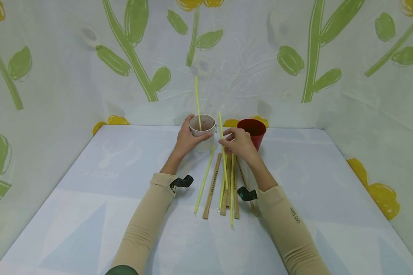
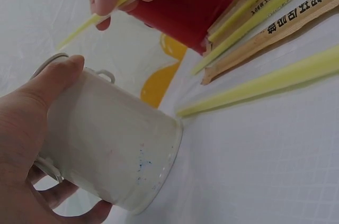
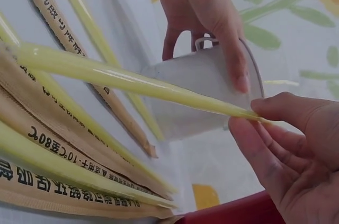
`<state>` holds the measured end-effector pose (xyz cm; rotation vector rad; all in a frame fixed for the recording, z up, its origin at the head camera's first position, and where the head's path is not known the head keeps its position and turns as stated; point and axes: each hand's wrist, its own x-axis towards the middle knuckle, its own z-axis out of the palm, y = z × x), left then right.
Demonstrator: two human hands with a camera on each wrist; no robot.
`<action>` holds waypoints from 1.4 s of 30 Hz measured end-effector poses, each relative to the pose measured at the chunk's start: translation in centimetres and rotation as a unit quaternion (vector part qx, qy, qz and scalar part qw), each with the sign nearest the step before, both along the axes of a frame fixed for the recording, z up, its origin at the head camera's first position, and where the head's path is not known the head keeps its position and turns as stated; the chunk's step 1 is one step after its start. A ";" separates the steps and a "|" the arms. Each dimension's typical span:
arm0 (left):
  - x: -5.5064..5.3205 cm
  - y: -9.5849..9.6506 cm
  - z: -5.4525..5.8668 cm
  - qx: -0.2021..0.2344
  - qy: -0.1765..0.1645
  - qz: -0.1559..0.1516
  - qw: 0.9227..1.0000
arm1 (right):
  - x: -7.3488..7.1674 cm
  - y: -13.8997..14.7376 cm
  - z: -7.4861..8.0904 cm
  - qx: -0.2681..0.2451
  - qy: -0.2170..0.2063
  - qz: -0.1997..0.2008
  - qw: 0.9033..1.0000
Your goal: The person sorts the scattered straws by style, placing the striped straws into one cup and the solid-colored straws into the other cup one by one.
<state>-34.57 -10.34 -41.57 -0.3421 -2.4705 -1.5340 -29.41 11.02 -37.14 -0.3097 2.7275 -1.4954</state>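
The left hand (image 1: 187, 139) was curled round a small white metal-looking pail (image 1: 205, 144), with the thumb by the rim and the fingers round the side. The pail stood upright on the pale blue and white worktop (image 1: 124, 214), near the far edge. One thin yellow plastic straw (image 1: 197, 101) stood in it, leaning a bit and poking up high. The right hand (image 1: 241, 144) pinched another long yellow straw (image 3: 140, 82) between thumb and fingers, just beside the pail and not in it.

That pinched straw could slip or swing, I think, because only the fingertips had it and a long piece hung down. Its low end reached over the pile of long brown paper packets (image 1: 213, 185) and loose yellow straws (image 1: 204, 179), so it could catch on them and drag some along. The pail could tip if a straw pushed hard on its rim (tall straws might make a small pail wobbly) and the left hand let go too soon. The round red bucket (image 1: 260, 140) was close by the right hand; I could not tell if they touched. A bump could knock it off the far edge.
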 end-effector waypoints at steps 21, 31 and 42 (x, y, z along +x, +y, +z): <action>0.1 0.1 -0.4 -0.008 0.005 -0.002 1.000 | 0.0 -0.5 1.3 -0.038 0.091 -0.003 0.995; 0.2 0.2 0.0 -0.004 0.000 0.000 1.000 | -0.2 -0.8 3.1 -0.033 0.131 0.005 0.991; 0.0 0.0 0.1 -0.001 0.003 0.002 1.000 | -0.6 -1.1 5.5 -0.045 0.216 -0.029 0.975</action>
